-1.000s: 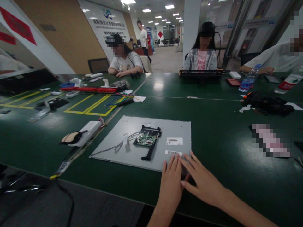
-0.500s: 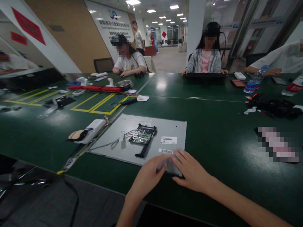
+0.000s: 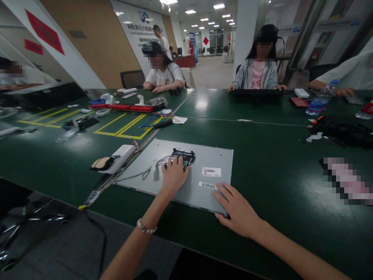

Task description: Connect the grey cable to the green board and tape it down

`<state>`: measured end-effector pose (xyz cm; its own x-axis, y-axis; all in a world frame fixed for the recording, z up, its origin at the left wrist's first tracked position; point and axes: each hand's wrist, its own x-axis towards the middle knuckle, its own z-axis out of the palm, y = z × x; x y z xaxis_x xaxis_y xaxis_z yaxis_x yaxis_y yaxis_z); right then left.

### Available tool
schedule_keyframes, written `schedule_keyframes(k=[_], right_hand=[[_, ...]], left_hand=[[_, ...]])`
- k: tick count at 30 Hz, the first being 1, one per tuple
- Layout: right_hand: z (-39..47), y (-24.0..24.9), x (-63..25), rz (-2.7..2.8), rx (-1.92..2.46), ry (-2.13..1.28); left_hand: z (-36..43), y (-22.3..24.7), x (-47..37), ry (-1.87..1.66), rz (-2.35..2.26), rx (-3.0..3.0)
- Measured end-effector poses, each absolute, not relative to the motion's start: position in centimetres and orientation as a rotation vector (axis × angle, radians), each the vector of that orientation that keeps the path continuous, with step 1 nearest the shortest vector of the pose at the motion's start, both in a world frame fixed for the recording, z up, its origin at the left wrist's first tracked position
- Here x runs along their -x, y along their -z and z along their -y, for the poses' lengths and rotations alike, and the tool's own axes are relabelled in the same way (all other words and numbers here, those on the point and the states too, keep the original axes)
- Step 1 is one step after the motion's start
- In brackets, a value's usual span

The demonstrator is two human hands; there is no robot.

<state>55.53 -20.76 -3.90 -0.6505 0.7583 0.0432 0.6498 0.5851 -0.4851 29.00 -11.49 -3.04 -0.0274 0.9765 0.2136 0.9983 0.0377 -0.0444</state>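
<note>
A flat grey metal panel (image 3: 192,192), like the back of a display, lies on the green table in front of me. On its upper middle sits a green circuit board (image 3: 186,161) in a black frame, with thin grey cables (image 3: 145,174) running off to the left. My left hand (image 3: 175,175) is over the board with its fingers spread, covering much of it; whether they press on it I cannot tell. Fingers apart, my right hand (image 3: 237,208) rests on the panel's near right corner, the thumb at the front edge. Two white labels (image 3: 211,172) show between the hands.
Left of the panel lie a white box-like device (image 3: 119,158) and a strap. Wires (image 3: 159,122), a metal bowl (image 3: 155,103) and a red strip (image 3: 122,107) are farther back. To the right are a bottle (image 3: 320,100), a black bundle (image 3: 340,130) and a blurred-out phone-shaped object (image 3: 346,181). Several people sit around.
My left hand has moved from the panel's near edge, beside my right hand, up and left over the circuit board. My right hand stays at the corner. The view has shifted slightly.
</note>
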Motion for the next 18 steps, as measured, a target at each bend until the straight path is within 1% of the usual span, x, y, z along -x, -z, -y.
schedule_keyframes(k=[8, 18], right_hand=[[20.8, 3.8, -55.5, 2.591, 1.186, -0.650], [20.7, 3.8, -55.5, 2.582, 1.186, -0.650]], left_hand=[[5.4, 3.0, -27.3, 0.044, 2.252, 1.899], [3.1, 3.5, -26.3, 0.025, 2.315, 1.858]])
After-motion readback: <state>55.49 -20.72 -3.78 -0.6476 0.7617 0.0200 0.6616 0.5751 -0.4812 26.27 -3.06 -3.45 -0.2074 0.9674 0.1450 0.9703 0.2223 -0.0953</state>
